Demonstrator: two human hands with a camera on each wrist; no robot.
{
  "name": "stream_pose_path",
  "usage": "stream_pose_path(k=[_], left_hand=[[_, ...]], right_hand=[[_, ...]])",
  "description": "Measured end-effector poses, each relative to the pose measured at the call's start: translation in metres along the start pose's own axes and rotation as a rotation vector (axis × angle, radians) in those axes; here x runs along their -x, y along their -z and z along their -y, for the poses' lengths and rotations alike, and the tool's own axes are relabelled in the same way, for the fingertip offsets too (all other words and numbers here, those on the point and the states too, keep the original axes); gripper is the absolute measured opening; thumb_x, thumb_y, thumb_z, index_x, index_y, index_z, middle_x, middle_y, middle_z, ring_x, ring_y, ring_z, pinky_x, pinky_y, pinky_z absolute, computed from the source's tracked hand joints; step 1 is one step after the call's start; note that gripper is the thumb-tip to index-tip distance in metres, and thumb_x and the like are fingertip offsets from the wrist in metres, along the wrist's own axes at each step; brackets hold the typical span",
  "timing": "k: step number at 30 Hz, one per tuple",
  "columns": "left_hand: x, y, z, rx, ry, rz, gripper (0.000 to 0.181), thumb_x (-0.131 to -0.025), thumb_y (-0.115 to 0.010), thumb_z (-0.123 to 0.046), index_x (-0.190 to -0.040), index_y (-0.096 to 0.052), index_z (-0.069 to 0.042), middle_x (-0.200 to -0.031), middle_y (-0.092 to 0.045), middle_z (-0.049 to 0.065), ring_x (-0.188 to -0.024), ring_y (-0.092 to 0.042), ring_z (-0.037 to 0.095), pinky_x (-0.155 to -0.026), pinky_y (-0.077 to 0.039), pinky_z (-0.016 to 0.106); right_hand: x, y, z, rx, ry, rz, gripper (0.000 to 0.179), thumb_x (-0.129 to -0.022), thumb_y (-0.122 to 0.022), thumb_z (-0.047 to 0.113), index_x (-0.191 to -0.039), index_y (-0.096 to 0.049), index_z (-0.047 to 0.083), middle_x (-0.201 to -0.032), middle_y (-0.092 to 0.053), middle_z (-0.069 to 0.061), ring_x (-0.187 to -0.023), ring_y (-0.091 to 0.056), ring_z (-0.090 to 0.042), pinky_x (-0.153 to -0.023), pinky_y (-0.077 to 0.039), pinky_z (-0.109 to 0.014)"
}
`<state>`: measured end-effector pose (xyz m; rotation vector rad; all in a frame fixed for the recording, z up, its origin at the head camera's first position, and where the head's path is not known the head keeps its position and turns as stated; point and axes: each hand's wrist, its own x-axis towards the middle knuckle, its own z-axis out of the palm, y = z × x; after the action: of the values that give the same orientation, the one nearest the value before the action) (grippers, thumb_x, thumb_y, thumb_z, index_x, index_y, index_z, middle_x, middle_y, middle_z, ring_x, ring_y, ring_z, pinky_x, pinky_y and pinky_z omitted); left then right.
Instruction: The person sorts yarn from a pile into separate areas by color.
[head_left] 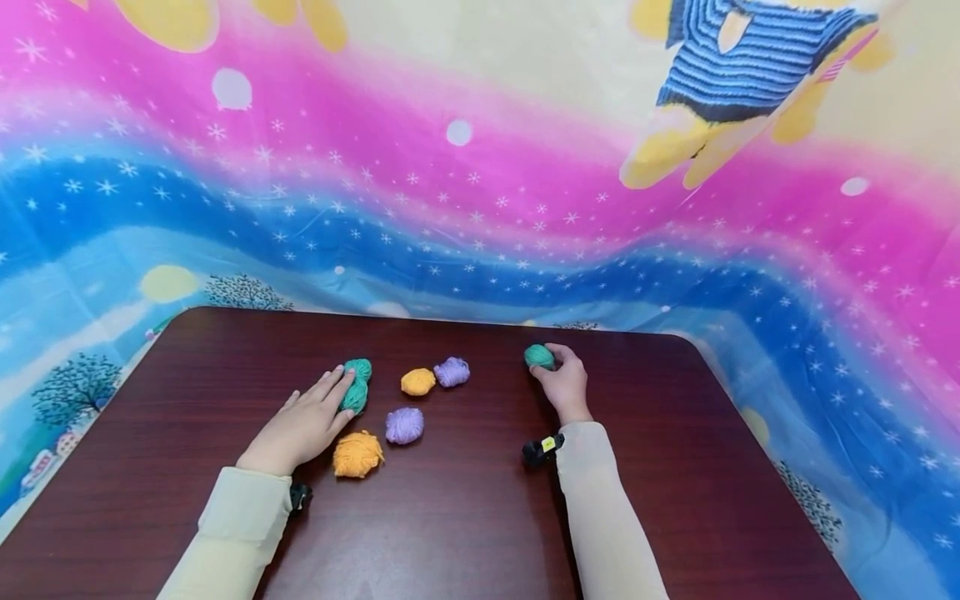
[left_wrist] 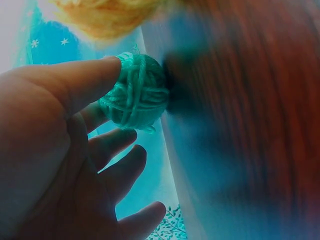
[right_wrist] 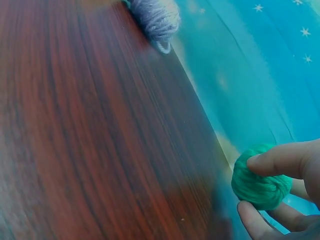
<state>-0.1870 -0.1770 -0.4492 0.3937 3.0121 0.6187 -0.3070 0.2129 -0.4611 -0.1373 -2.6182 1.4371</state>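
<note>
On the left half of the table, two green yarn balls lie together, a farther one (head_left: 362, 369) and a nearer one (head_left: 355, 397). My left hand (head_left: 303, 423) is at them; in the left wrist view its thumb and index finger pinch a green yarn ball (left_wrist: 136, 92), while the other fingers are spread. Over to the right, my right hand (head_left: 567, 385) holds another green yarn ball (head_left: 537, 357) between thumb and fingers. The right wrist view shows that green ball (right_wrist: 260, 182) with the thumb across its face; whether it touches the table cannot be told.
Between the hands lie a small yellow yarn ball (head_left: 417, 382), a purple one (head_left: 452, 372) beside it, a second purple one (head_left: 405, 426) and a larger orange one (head_left: 358, 455). The dark wooden table (head_left: 465, 508) ends at a patterned cloth backdrop (head_left: 465, 217).
</note>
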Motion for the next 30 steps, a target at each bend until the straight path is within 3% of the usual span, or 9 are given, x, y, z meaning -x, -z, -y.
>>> stream_pose_path(k=[30], left_hand=[[-0.0003, 0.0010, -0.0014, 0.004, -0.002, 0.007, 0.063, -0.106, -0.054, -0.025, -0.159, -0.029, -0.001, -0.163, -0.025, 0.027, -0.148, -0.025, 0.047, -0.113, -0.025, 0.070]], right_hand=[[0.0008, 0.0026, -0.0016, 0.037, -0.017, -0.008, 0.051, -0.092, -0.074, 0.006, -0.140, -0.056, 0.000, -0.138, -0.056, -0.024, -0.125, -0.054, -0.040, -0.104, -0.047, -0.053]])
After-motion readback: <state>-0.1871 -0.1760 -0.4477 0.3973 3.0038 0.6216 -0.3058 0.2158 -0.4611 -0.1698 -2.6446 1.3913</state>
